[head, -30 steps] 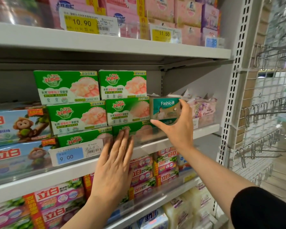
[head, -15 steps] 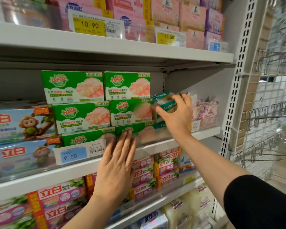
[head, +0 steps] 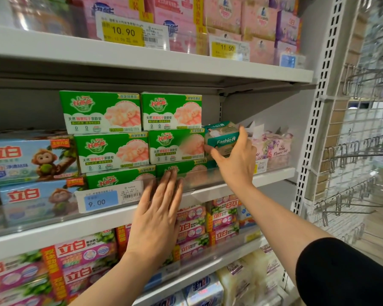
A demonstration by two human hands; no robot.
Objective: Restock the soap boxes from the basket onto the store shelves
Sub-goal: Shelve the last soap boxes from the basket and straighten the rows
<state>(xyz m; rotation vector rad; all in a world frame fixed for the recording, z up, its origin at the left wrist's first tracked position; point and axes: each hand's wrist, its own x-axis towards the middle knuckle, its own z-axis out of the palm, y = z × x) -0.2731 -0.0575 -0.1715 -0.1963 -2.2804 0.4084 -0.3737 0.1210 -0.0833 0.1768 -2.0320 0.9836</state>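
Teal cardboard, the tilted rectangular Fashio soap box (head: 224, 138) sits pinched in our right hand (head: 236, 162) at three o'clock of the glossy green boxes (head: 175, 146). Our left hand (head: 157, 215) presses flat, fingers straight, on the clear plastic shelf rail (head: 199, 175).

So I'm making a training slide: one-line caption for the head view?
Right hand sets a teal Fashio soap box beside stacked green boxes while left hand rests flat on the shelf guard.

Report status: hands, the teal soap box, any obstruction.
Right hand grips teal Fashio box, tilted, beside green soap stack. Left hand flat against clear shelf guard. Slot tight; floral packs at right.
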